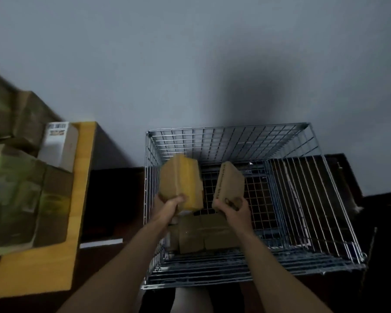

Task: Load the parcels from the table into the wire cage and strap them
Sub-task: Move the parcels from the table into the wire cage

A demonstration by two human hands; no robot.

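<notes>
My left hand (171, 205) grips the near end of a brown cardboard parcel with yellow tape (181, 180), held above the open wire cage (303, 199). My right hand (236, 210) grips the near end of a smaller brown parcel (229, 185), tilted upright beside the first. Both parcels hang over the cage's left half. Below them, brown parcels (203, 233) lie on the cage floor near its front left corner.
A wooden table (61, 256) stands to the left with several cardboard boxes (20, 195) and a white labelled box (60, 145). A grey wall rises behind the cage. The floor around it is dark. The cage's right half holds nothing.
</notes>
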